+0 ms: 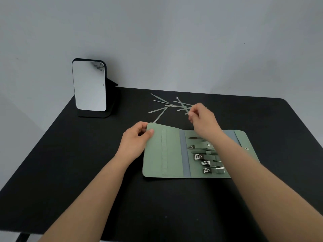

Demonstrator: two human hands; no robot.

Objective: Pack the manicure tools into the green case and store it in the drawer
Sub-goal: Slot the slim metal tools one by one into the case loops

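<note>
A soft, matte green case (162,151) is lying unfolded on the black table (70,172), its rounded flaps spread flat and two grey fold strips running across it. Its middle panel is holding shiny steel clippers (199,156) and other small tools tucked under loops, with a round metal snap above them.

The left hand (135,140) is gripping the case's far left corner, thumb lying on top of the flap and fingers curling under the edge. The right hand (202,119) is reaching past the case toward the back of the table, its fingers pinching one thin metal tool (182,105) that is slanting upward, a tiny round tip at its far end.

Loose tools (160,102), slim, flat and silvery, are lying scattered in a crisscross heap on the table just behind the case. A rectangular mirror (90,85) with rounded corners and a black frame is standing tilted on its stand at the far left of the table.
</note>
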